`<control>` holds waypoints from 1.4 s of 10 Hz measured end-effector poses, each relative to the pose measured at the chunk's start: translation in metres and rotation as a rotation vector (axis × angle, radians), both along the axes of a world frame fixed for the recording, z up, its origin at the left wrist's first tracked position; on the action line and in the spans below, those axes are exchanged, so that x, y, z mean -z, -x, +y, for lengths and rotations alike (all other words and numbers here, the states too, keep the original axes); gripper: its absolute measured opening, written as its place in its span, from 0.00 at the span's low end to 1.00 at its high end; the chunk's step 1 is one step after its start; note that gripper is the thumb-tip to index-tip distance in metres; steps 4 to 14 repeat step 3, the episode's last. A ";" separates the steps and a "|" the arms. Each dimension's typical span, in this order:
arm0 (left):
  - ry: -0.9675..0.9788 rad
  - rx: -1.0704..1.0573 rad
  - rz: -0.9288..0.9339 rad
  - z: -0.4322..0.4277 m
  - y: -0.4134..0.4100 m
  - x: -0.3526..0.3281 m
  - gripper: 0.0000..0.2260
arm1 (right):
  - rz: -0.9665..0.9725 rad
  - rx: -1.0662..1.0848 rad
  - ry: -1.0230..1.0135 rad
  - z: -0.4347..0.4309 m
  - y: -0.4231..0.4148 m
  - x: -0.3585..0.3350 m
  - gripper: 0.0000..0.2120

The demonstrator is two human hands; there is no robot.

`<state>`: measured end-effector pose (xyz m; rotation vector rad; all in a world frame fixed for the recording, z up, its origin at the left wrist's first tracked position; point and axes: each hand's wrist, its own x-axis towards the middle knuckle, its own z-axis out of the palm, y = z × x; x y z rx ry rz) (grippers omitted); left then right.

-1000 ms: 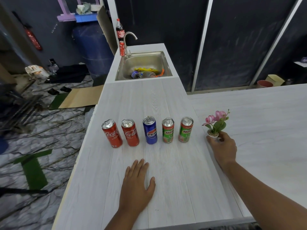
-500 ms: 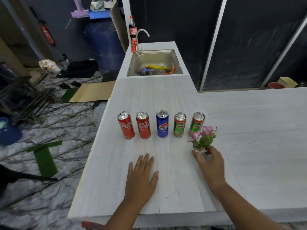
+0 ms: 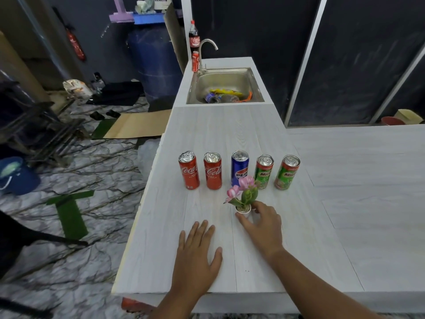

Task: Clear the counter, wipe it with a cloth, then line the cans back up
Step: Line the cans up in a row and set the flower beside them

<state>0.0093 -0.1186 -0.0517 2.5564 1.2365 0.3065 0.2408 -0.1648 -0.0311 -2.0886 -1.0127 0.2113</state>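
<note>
Several cans stand in a row across the white counter (image 3: pixel 230 130): two red Coca-Cola cans (image 3: pixel 189 170) (image 3: pixel 213 170), a blue Pepsi can (image 3: pixel 239 166) and two green Milo cans (image 3: pixel 264 172) (image 3: pixel 287 172). In front of the Pepsi can stands a small white pot with pink flowers (image 3: pixel 243 196). My right hand (image 3: pixel 262 224) holds that pot at its base. My left hand (image 3: pixel 195 254) lies flat on the counter, fingers spread, holding nothing. No cloth is in view.
A steel sink (image 3: pixel 224 87) with bottles and wrappers in it sits at the counter's far end, with a tap, a cola bottle (image 3: pixel 194 34) and a red can (image 3: pixel 195 61) beside it. The counter's left edge drops to a marbled floor. More counter extends right.
My right hand has slid the flower pot leftward from the right of the Milo cans to in front of the Pepsi can. My left hand stays flat.
</note>
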 end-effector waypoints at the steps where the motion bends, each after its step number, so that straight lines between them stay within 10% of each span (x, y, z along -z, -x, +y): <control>1: -0.006 -0.009 -0.004 0.001 0.000 0.001 0.29 | 0.002 0.004 0.006 0.002 0.000 0.001 0.23; 3: -0.023 -0.015 -0.016 -0.001 -0.002 -0.003 0.29 | 0.042 -0.001 0.013 -0.007 -0.001 -0.002 0.38; 14: -0.023 -0.015 -0.016 -0.001 -0.002 -0.003 0.29 | 0.042 -0.001 0.013 -0.007 -0.001 -0.002 0.38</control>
